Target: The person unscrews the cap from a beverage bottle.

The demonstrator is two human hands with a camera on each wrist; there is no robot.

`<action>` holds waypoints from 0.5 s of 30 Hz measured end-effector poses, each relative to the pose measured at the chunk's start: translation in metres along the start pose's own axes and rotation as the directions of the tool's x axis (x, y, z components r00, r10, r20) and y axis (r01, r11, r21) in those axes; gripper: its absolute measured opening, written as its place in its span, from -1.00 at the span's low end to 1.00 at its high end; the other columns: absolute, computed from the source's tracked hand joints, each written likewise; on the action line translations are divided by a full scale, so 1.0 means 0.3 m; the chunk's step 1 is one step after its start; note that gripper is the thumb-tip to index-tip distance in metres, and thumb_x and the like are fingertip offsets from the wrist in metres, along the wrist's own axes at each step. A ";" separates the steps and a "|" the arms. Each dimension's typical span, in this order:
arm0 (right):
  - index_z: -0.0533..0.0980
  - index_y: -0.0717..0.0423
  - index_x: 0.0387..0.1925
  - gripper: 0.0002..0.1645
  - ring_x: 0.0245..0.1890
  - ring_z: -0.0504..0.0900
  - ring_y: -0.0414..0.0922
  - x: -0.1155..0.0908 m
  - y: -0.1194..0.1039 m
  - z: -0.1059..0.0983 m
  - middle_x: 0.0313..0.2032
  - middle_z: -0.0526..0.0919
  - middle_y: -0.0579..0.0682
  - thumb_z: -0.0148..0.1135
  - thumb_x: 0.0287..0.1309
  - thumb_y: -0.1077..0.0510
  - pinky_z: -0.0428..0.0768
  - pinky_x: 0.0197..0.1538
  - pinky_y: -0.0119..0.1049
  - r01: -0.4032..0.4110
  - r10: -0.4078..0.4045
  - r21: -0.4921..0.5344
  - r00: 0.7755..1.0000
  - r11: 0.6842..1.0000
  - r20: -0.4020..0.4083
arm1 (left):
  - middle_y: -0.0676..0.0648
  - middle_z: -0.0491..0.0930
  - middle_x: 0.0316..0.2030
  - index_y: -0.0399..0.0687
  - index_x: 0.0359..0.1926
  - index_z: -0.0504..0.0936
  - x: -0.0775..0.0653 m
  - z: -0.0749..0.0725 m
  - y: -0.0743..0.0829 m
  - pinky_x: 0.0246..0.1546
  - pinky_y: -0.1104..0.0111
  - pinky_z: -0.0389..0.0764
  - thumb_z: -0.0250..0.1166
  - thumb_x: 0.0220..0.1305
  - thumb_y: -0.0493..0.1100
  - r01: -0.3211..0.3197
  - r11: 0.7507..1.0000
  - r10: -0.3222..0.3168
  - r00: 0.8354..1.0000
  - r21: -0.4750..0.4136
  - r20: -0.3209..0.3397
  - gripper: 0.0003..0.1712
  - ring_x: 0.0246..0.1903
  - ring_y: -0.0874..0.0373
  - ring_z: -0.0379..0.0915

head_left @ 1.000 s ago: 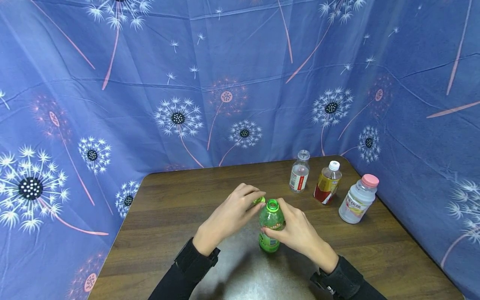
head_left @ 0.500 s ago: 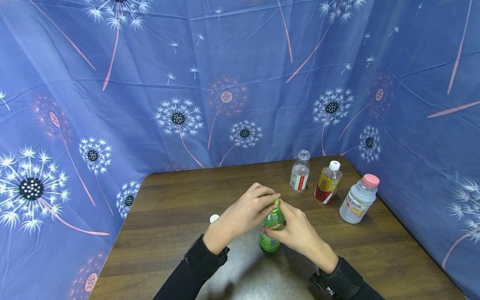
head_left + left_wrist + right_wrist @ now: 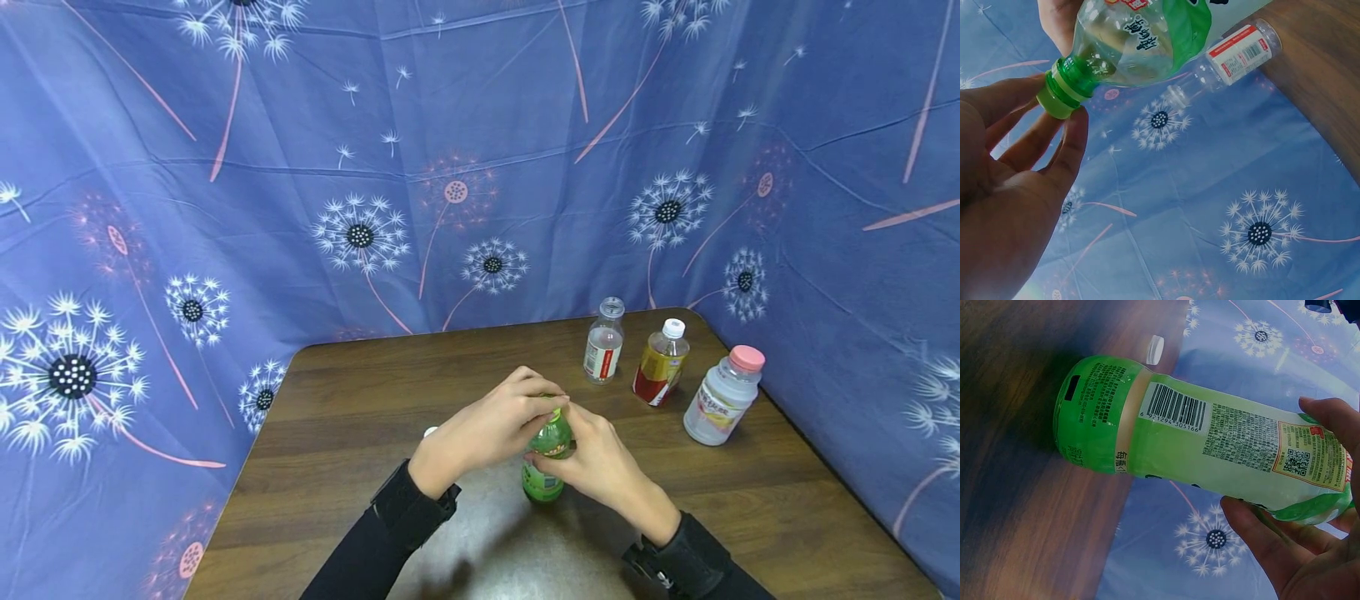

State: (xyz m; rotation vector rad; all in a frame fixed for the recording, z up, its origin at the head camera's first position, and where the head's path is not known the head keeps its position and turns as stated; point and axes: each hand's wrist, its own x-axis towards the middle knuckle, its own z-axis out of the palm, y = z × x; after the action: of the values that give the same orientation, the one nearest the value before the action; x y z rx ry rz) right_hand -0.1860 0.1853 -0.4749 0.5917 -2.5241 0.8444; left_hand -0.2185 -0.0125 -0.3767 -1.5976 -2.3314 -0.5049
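A green plastic bottle with a printed label stands upright on the table in the head view. My right hand grips it round its upper part, thumb and fingers on opposite sides. From above, my left hand pinches the light green cap, which sits on the bottle's neck. In the left wrist view the thumb and fingertips lie on opposite sides of that cap. The right wrist view shows the bottle's barcode label facing the camera, with the neck outside the frame.
Behind on the right stand an uncapped clear bottle, a white-capped bottle with a yellow and red label, and a whitish bottle with a pink lid. A loose white cap lies on the wooden table. Blue dandelion-print cloth hangs around it.
My left hand has carried the green cap rightward from beside the uncovered bottle mouth onto it. The right hand keeps its grip. The white cap appeared behind my left wrist, now mostly covered.
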 end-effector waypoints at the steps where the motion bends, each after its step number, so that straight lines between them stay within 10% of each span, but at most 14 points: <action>1: 0.30 -0.15 0.43 0.07 -0.05 0.75 -0.17 0.000 0.000 0.000 0.09 0.68 -0.11 0.59 -0.08 -0.25 0.73 -0.12 -0.30 -0.002 0.002 -0.003 1.000 1.000 0.001 | -0.04 0.64 0.14 -0.18 0.19 0.65 0.001 -0.002 -0.001 0.18 0.43 0.51 0.20 0.46 -0.29 -0.010 1.000 0.010 1.000 -0.003 0.004 -0.66 0.16 0.11 0.46; 15: 0.44 -0.13 0.27 -0.08 -0.05 0.74 -0.19 -0.002 -0.001 0.004 0.03 0.70 -0.15 0.62 -0.13 -0.25 0.72 -0.10 -0.28 -0.008 0.008 0.021 1.000 1.000 -0.002 | -0.08 0.60 0.15 -0.10 -0.17 0.70 -0.004 -0.016 -0.012 0.14 0.47 0.53 0.04 0.28 -0.57 -0.068 0.986 0.075 0.996 -0.152 0.038 -0.60 0.22 0.11 0.48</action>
State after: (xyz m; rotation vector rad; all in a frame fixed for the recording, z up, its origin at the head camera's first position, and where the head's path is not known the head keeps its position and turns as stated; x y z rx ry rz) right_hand -0.1856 0.1845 -0.4760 0.5871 -2.5201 0.8743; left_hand -0.2213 -0.0169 -0.3733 -1.7696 -2.3058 -0.6497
